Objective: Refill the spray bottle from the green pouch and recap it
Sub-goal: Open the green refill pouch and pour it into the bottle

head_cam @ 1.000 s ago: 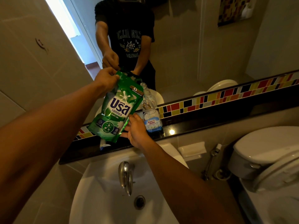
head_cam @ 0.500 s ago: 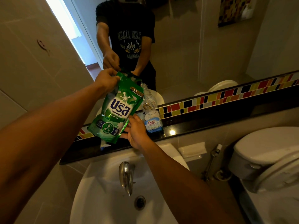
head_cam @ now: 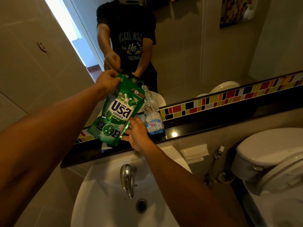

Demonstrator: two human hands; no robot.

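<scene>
The green pouch (head_cam: 117, 112) hangs tilted in the air above the black ledge (head_cam: 205, 128), its top leaning toward the clear spray bottle (head_cam: 153, 120). My left hand (head_cam: 107, 81) pinches the pouch's top corner. My right hand (head_cam: 137, 134) supports its lower right edge from beneath. The bottle stands uncapped on the ledge against the mirror, with a blue-white label and a little liquid at the bottom. A white and blue piece, perhaps the sprayer head (head_cam: 105, 147), lies on the ledge below the pouch, mostly hidden.
A white sink (head_cam: 101, 202) with a chrome tap (head_cam: 127, 179) lies below the ledge. A toilet (head_cam: 270, 161) stands at the right, with a bidet hose (head_cam: 214, 161) beside it. The mirror (head_cam: 196, 46) shows a person's reflection. A tiled wall closes the left.
The pouch has shifted slightly and tipped a little more toward the bottle's mouth. Both hands keep the same hold.
</scene>
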